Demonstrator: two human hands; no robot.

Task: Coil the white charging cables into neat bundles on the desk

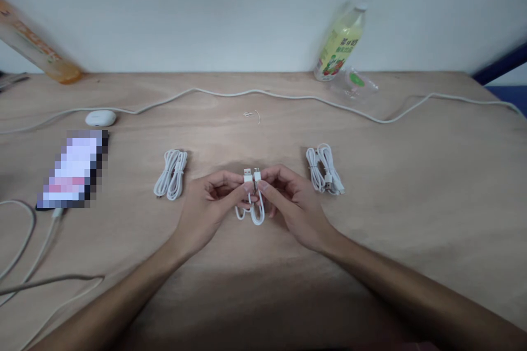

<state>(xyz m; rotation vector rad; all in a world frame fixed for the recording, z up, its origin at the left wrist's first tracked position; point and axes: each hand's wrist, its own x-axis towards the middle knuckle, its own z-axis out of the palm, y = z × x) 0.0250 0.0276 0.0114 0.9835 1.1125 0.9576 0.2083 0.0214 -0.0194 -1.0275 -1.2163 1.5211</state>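
Between my two hands is a white USB cable [258, 213], its two plugs side by side and pointing away from me, with loops of cord hanging below. My left hand [209, 203] pinches it near the wider USB plug. With thumb and fingers closed, my right hand [294, 203] grips it by the slimmer plug. To the left of my hands lies a coiled white cable bundle [171, 174]. On the right, more coiled white cable [324, 170] rests on the table, with a plug showing at its near end.
A long white cord [255, 92] runs across the table [411, 203]. Small white tie pieces [252, 115] lie ahead of my hands. At left are a phone [74, 170] on a charging cord and a white case [100, 118]. Bottles [341, 41] and clear plastic packaging [356, 82] stand near the wall.
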